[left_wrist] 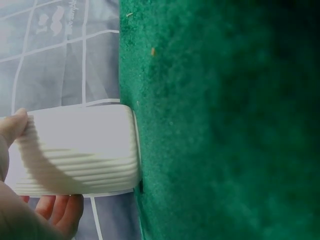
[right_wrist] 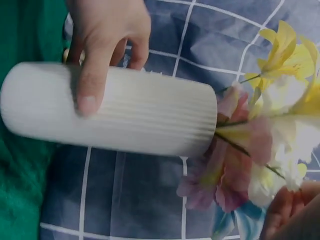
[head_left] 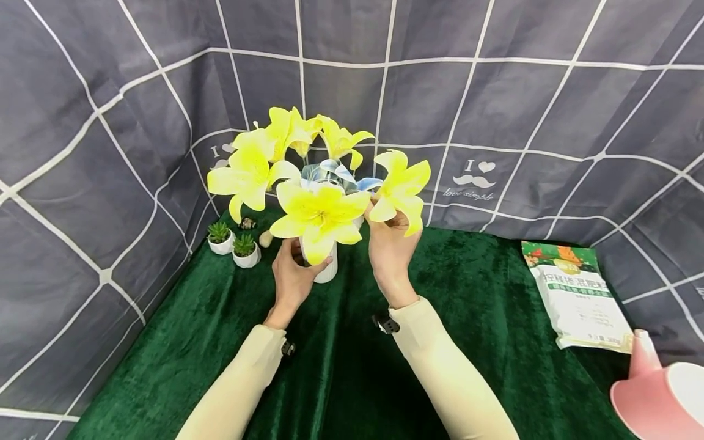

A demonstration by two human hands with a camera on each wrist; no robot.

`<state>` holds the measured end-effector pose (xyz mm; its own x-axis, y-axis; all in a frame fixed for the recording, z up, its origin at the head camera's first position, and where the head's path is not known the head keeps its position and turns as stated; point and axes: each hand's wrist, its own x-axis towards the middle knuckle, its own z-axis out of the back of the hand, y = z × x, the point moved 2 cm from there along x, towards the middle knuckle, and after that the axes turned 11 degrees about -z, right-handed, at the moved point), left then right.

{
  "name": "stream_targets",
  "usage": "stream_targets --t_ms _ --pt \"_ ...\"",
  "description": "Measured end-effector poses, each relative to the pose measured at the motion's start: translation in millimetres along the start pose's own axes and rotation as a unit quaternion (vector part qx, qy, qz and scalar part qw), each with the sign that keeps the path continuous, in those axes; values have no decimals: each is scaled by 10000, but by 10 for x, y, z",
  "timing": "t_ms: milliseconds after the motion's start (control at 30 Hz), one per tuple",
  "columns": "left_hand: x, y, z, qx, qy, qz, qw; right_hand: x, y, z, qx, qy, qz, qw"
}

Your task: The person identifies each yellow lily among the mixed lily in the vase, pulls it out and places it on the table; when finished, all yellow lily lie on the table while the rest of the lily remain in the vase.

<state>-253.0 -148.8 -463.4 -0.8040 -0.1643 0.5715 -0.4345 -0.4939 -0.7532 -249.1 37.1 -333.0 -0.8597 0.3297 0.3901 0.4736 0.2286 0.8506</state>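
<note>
A white ribbed vase (head_left: 327,273) stands upright on the green cloth, holding yellow lilies (head_left: 321,215) with pink, white and blue flowers among them. My left hand (head_left: 293,275) grips the vase low down, thumb on one side and fingers round the other, as the left wrist view also shows on the white wall (left_wrist: 80,150). At the bouquet's right side, my right hand (head_left: 392,253) pinches a yellow lily (head_left: 403,189) by its stem just below the bloom. Petals hide its fingertips in the head view; part of the hand (right_wrist: 292,212) shows in the right wrist view.
Two small succulents in white pots (head_left: 246,252) stand left of the vase, with pebble-like pieces (head_left: 266,238) beside them. A fertilizer bag (head_left: 580,299) lies at the right, behind a pink watering can (head_left: 651,397). A grey checked curtain (head_left: 522,104) encloses the back and sides.
</note>
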Motion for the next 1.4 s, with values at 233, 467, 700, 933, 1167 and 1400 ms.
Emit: stream_targets --t_ms 233,467,700,933,1167,1400 --pt "-26 -9 -20 -232 -28 -94 9997 32 -60 -21 -1238 498 -270 9907" --pt "-24 6 -54 -364 66 -132 9992 -22 20 -12 -537 935 -639 9921" --pt "-1 19 -43 -257 136 -8 9996 5 98 23 -970 2107 -770 9697" --pt "22 18 -27 -206 155 55 9997 95 -165 96 -949 2362 -1106 9607" --pt "-7 20 -27 -228 112 -82 9996 99 -258 116 -729 1479 -583 9846" --pt "-1 24 -22 -293 -28 -377 9989 99 -219 112 -155 838 -233 9961"
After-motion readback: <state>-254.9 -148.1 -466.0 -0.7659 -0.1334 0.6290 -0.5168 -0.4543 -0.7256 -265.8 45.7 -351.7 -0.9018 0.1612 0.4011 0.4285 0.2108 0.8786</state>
